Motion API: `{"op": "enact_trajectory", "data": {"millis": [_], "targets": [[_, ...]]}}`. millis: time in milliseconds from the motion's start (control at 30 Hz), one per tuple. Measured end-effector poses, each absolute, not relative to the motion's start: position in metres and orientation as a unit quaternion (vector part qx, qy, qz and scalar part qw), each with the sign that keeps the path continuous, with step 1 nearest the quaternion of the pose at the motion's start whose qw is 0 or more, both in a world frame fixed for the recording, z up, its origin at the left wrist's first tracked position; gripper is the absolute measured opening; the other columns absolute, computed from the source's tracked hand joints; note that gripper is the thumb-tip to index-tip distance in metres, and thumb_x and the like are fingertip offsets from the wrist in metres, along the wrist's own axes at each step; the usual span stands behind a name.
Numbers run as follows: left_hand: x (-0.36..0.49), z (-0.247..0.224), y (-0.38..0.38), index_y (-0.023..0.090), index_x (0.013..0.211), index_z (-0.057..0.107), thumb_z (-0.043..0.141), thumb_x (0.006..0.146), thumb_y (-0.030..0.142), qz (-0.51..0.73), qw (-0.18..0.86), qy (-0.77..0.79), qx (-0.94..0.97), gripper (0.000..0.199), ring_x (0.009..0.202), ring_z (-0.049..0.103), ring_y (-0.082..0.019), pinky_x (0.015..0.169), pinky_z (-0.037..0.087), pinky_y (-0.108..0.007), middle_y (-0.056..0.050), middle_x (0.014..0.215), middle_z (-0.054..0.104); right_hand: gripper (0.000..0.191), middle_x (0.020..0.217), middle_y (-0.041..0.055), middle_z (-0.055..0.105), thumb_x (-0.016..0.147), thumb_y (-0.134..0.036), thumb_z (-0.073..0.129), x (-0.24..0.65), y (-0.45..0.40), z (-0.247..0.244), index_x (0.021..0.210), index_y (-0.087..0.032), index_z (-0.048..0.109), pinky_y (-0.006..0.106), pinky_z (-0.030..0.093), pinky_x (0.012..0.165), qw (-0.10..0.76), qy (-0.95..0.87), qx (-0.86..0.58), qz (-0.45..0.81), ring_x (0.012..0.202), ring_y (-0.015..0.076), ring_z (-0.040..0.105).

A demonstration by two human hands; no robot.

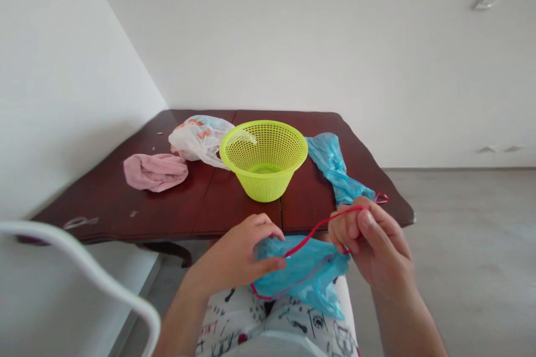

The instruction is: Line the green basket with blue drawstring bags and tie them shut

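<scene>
A crumpled blue plastic bag (305,276) with a red drawstring (312,233) lies over my lap, below the table's front edge. Closed in a pinch, my right hand (372,240) holds the red drawstring above the bag's right side. At the bag's left side is my left hand (247,251), its fingers apart and curved around the edge of the bag; the string passes close to its fingertips. A second blue bag (335,167) lies on the table beyond my right hand, with a red string loop at its end.
On the dark red table (167,217) stands a green basket (268,184) in the middle. Left of it lie a white plastic bag (196,136) and a folded pink cloth (156,173). A white curved bar (96,279) crosses the lower left.
</scene>
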State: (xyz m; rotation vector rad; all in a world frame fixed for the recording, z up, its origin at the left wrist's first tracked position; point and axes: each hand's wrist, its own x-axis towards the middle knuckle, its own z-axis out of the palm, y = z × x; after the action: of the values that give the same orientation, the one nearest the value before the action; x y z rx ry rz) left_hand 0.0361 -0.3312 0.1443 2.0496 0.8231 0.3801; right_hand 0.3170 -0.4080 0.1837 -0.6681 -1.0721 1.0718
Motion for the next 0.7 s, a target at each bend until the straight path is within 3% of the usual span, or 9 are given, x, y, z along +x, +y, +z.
{"op": "enact_trajectory", "data": {"millis": [67,133,200,300,400,467,533,633,700], "targets": [[0.048,0.144,-0.332,0.026,0.118,0.082,0.092,0.104,0.056,0.133,0.441,0.280,0.842,0.035,0.114,0.070,-0.027,0.101,0.052,-0.037,-0.006,0.122,0.079,0.042,0.066,-0.0030,0.051,0.125,-0.044,0.065,0.312,-0.404,0.190,0.088,-0.024,0.069,0.031,0.040,0.058,0.667,-0.491,-0.303,0.472,0.061,0.0157,0.052],[0.052,0.140,-0.332,0.023,0.106,0.078,0.080,0.113,0.052,0.102,0.482,0.254,0.833,0.030,0.100,0.068,-0.022,0.091,0.050,-0.034,-0.004,0.108,0.078,0.044,0.066,-0.0040,0.050,0.125,-0.045,0.065,0.314,-0.399,0.193,0.087,-0.024,0.067,0.031,0.040,0.058,0.667,-0.496,-0.312,0.461,0.059,0.0148,0.051],[0.051,0.132,-0.332,0.022,0.100,0.072,0.069,0.119,0.055,0.087,0.561,0.246,0.786,0.038,0.084,0.064,-0.018,0.079,0.048,-0.030,-0.002,0.094,0.075,0.042,0.068,-0.0044,0.050,0.125,-0.048,0.066,0.316,-0.397,0.193,0.091,-0.025,0.069,0.031,0.042,0.058,0.670,-0.498,-0.363,0.414,0.059,0.0147,0.050],[0.051,0.119,-0.334,0.021,0.098,0.065,0.068,0.117,0.070,0.144,0.694,0.240,0.663,0.052,0.068,0.051,-0.013,0.062,0.039,-0.025,0.002,0.079,0.063,0.017,0.095,0.0041,0.068,0.118,-0.044,0.078,0.313,-0.404,0.183,0.116,-0.028,0.076,0.036,0.055,0.073,0.688,-0.498,-0.506,0.154,0.083,0.0218,0.066],[0.057,0.115,-0.340,0.021,0.095,0.064,0.076,0.112,0.074,0.252,0.748,0.242,0.565,0.057,0.065,0.038,-0.011,0.058,0.031,-0.023,0.004,0.077,0.053,0.035,0.123,0.0102,0.073,0.107,-0.023,0.083,0.295,-0.425,0.165,0.138,-0.033,0.071,0.047,0.062,0.099,0.661,-0.561,-0.491,-0.085,0.115,0.0307,0.073],[0.063,0.121,-0.345,0.021,0.096,0.068,0.083,0.107,0.075,0.313,0.749,0.249,0.528,0.057,0.068,0.038,-0.012,0.060,0.033,-0.023,0.003,0.079,0.054,0.040,0.115,0.0077,0.077,0.106,-0.013,0.071,0.278,-0.439,0.153,0.141,-0.032,0.066,0.048,0.064,0.101,0.602,-0.687,-0.403,-0.053,0.107,0.0290,0.077],[0.068,0.129,-0.349,0.021,0.097,0.072,0.089,0.103,0.074,0.361,0.739,0.254,0.509,0.056,0.070,0.041,-0.012,0.063,0.038,-0.023,0.001,0.081,0.057,0.035,0.104,0.0040,0.080,0.107,-0.009,0.059,0.263,-0.446,0.145,0.135,-0.030,0.062,0.042,0.065,0.091,0.514,-0.774,-0.366,0.059,0.091,0.0245,0.079],[0.072,0.141,-0.350,0.020,0.094,0.073,0.091,0.103,0.071,0.404,0.736,0.260,0.478,0.055,0.068,0.042,-0.011,0.062,0.040,-0.021,0.002,0.079,0.057,0.015,0.089,0.0008,0.079,0.116,-0.015,0.053,0.255,-0.445,0.141,0.111,-0.027,0.060,0.033,0.053,0.073,0.396,-0.783,-0.446,0.179,0.077,0.0208,0.077],[0.074,0.147,-0.347,0.019,0.092,0.073,0.093,0.102,0.068,0.428,0.741,0.261,0.448,0.054,0.064,0.043,-0.009,0.059,0.039,-0.019,0.003,0.076,0.057,0.023,0.084,0.0007,0.079,0.120,-0.021,0.054,0.264,-0.442,0.139,0.098,-0.027,0.060,0.033,0.044,0.068,0.298,-0.791,-0.493,0.207,0.073,0.0209,0.076]]}}
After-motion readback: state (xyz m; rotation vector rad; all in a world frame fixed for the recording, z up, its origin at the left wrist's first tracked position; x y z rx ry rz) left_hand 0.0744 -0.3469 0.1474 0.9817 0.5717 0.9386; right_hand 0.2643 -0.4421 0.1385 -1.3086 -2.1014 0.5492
